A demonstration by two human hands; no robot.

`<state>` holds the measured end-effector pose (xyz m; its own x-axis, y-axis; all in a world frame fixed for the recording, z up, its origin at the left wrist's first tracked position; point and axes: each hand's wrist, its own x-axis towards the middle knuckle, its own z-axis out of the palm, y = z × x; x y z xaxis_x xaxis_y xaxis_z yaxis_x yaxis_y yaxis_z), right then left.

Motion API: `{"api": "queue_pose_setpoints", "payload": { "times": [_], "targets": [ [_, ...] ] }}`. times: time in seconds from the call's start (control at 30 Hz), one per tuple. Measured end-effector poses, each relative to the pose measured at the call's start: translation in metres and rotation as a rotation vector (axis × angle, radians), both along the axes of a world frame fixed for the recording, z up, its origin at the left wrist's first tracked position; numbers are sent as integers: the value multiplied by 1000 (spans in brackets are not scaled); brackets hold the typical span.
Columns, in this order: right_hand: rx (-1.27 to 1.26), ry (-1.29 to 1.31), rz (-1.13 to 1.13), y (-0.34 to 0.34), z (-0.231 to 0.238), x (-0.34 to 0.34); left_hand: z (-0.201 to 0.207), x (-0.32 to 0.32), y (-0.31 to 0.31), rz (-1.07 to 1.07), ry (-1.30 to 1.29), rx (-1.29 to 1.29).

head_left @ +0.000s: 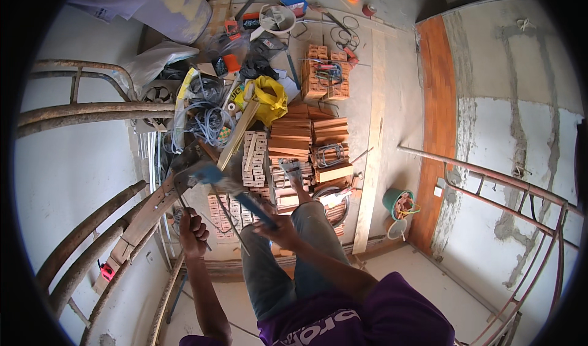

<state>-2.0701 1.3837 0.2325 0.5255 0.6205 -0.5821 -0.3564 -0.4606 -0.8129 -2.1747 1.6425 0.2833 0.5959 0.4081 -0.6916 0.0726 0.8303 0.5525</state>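
My right hand (275, 228) is closed round the handle of a long blue tool (254, 206). The tool slants up and left; its blue head (207, 174) is smeared by motion, so I cannot tell its exact kind. That head lies over the upper end of a wooden board (147, 214), beside a dark metal piece (184, 159). Just below the board's end, my left hand (193, 231) is closed on a thin metal rod (180, 197). A bent thin rod (236, 231) hangs between my two hands, and I cannot tell where it joins.
Rusty scaffold tubes (92, 229) support the board at left; more scaffold (490, 177) stands right. Stacked hollow bricks (297, 139) lie ahead, with bent wire frames (331, 155) on top. A yellow bag (269, 99), coiled tubing (211, 123) and a green bucket (399, 202) stand around.
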Motion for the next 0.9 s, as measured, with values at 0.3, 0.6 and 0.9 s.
{"api": "queue_pose_setpoints", "payload": {
  "times": [0.3, 0.6, 0.9],
  "targets": [
    [361, 139, -185, 67, 65, -16, 44, 2, -23, 133, 118, 201],
    [-89, -50, -516, -14, 50, 42, 32, 121, -80, -444, 60, 20],
    [-552, -261, -1052, -116, -103, 77, -198, 271, -241, -1189, 40, 1007]
  ]
}}
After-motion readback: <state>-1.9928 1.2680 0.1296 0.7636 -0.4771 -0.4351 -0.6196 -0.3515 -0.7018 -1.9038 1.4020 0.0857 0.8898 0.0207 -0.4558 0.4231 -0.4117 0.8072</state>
